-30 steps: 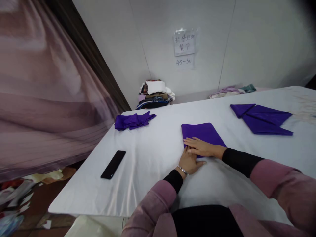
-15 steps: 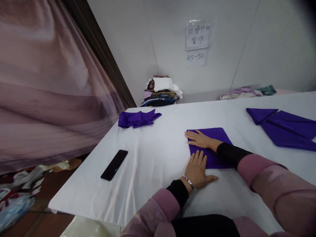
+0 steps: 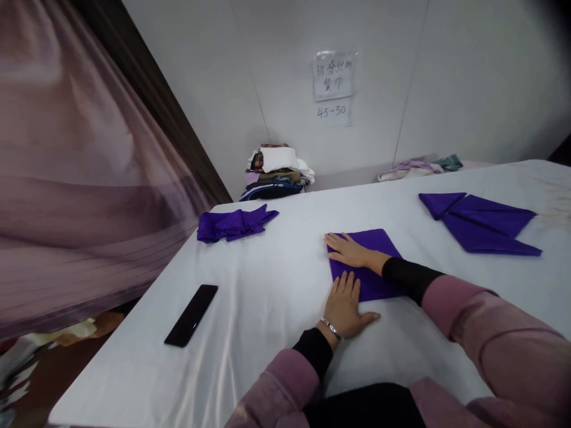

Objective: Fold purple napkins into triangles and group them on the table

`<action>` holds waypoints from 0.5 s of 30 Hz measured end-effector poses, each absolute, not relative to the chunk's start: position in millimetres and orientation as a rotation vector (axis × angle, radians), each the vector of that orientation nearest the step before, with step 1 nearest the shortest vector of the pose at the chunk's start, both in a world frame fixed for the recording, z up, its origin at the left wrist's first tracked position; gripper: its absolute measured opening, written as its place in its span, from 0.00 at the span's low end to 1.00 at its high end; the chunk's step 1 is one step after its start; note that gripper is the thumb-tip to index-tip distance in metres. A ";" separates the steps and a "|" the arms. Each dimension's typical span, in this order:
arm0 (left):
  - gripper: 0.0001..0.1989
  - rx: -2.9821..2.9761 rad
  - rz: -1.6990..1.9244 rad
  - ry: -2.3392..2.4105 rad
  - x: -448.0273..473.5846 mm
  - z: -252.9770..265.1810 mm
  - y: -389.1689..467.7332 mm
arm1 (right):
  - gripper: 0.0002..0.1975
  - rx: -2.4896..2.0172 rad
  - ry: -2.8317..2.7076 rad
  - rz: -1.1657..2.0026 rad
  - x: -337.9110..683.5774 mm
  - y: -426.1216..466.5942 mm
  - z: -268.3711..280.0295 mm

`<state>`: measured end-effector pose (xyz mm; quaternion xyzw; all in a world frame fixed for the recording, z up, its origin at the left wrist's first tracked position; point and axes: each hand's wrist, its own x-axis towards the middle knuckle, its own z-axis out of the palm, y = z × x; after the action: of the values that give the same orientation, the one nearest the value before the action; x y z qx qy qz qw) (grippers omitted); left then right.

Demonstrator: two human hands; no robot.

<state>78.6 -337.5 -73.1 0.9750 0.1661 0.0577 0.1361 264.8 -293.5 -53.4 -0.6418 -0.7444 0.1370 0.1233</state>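
A purple napkin [image 3: 379,285], folded into a roughly square shape, lies flat on the white-covered table in front of me. My left hand [image 3: 345,306], with a silver bracelet at the wrist, rests open with its fingertips on the near left edge of the cloth. Palm down and fingers spread, my right hand [image 3: 350,251] lies on the napkin's far left corner. Part of the napkin is hidden under my right hand and forearm. To the right lies another purple napkin [image 3: 482,223], folded into a pointed shape.
A crumpled purple cloth [image 3: 234,224] sits near the table's far left corner. Closer in is a black phone [image 3: 191,315]. Stacked clothes [image 3: 276,172] and more fabric [image 3: 414,168] are behind the table. A handwritten sign [image 3: 333,77] hangs on the wall; a pink curtain [image 3: 89,166] drapes at left.
The view has turned slightly to the right, so things sit further left in it. Both hands keep their places on the napkin, which looks the same.
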 end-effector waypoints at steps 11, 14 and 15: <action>0.45 2.868 0.171 0.474 78.9 -76.4 -335.6 | 0.35 -2.231 -1.931 0.142 304.4 -428.7 -90.6; 0.45 2.869 0.153 0.476 79.1 -75.3 -335.1 | 0.34 -2.391 -1.769 0.039 327.3 -448.7 -93.9; 0.45 2.866 0.144 0.474 79.3 -74.9 -334.8 | 0.34 -2.442 -1.703 0.003 329.1 -452.4 -92.7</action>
<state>79.3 -334.8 -74.9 0.9787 0.1620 0.0492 0.1160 329.1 -452.4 -92.7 -0.8174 -0.5701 0.0009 0.0823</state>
